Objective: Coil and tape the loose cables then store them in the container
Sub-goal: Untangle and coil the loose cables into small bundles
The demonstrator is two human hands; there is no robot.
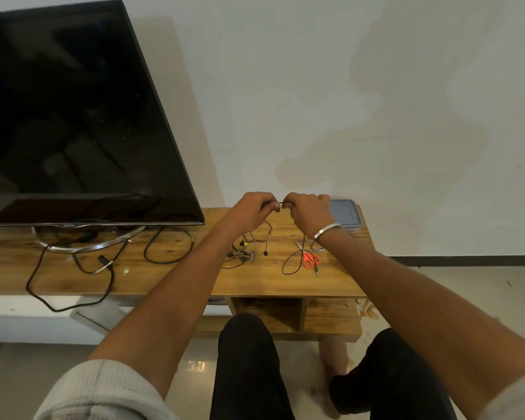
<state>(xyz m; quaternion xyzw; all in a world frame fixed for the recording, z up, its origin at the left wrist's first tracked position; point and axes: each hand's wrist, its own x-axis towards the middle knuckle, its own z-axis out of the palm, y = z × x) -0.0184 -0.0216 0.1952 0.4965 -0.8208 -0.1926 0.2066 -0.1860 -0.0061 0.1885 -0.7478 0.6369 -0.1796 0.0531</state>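
Note:
My left hand (253, 210) and my right hand (306, 211) are raised side by side above the wooden table (170, 277), both pinching a thin black cable (291, 262). A short piece of it shows between my fingertips. The rest hangs down from my right hand, loops over the table and ends in a jack plug near the front edge. A tangle of small black cables with a yellow connector (245, 251) lies below my left hand. The grey lidded container (344, 214) stands at the back right, partly behind my right hand.
Orange-handled scissors (309, 257) lie beside the cable loop, under my right wrist. A large black TV (73, 116) on a metal stand fills the table's left side, with thicker black cables (73, 268) trailing over the front edge. The white wall is just behind.

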